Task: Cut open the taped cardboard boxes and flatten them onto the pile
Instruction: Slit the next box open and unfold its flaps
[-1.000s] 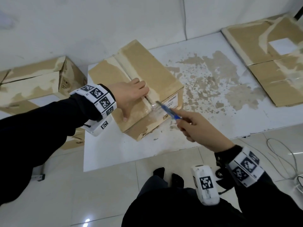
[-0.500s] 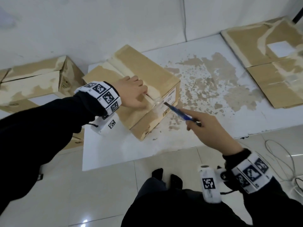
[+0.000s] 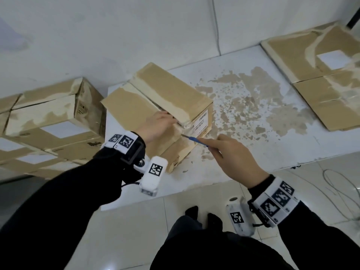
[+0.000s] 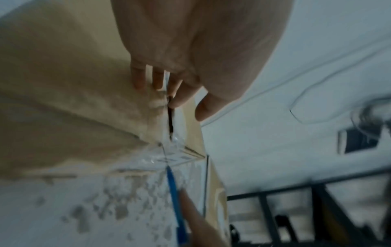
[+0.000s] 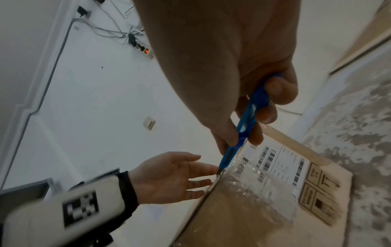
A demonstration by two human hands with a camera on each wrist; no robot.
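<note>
Item: taped cardboard box (image 3: 155, 106), centre of the head view, on a white board (image 3: 243, 152). Stiff, probably light; glossy tape looks slippery. Best steadied on top beside the seam. Left hand (image 3: 155, 125) flat, fingers straight, on top. Right hand (image 3: 233, 158) pinches blue knife (image 3: 194, 140), tip at the taped end.

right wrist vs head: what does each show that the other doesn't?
Only the right wrist view: the power strip with cables on the floor, and readable barcodes on the shipping label.

Only the head view: the flattened pile on the right and more boxes on the left.

Both: the right hand gripping the blue knife at the box corner, left hand beside it.
</note>
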